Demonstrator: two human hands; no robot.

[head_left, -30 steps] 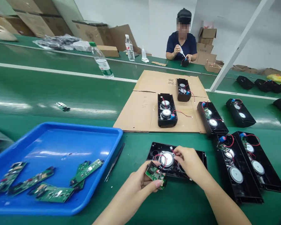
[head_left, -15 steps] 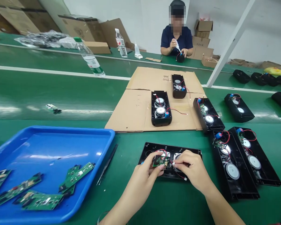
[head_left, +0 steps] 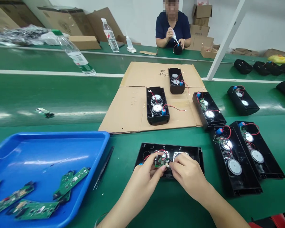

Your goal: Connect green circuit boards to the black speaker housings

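Between the thumb and fingers of my left hand (head_left: 146, 175) is a small green circuit board (head_left: 160, 161), held over a black speaker housing (head_left: 191, 152). My right hand (head_left: 188, 174) pinches a small white wire connector (head_left: 168, 165) at the board's right edge. Whether the connector is seated in the board I cannot tell. The housing lies lengthwise in front of me, with two round speakers inside, partly covered by my fingers. Red wires run from it behind the board.
At left, a blue tray (head_left: 61, 135) holds several circuit boards (head_left: 36, 209). A thin black strip (head_left: 104, 167) lies beside it. Two housings rest on cardboard (head_left: 123, 109); more housings (head_left: 237, 161) stand at right. Across the bench a co-worker (head_left: 173, 30) holds a white nozzle bottle over a black part.
My right hand has brought the white connector leftward, up against the circuit board's edge. The left hand keeps its hold on the board. The whole view has shifted slightly.
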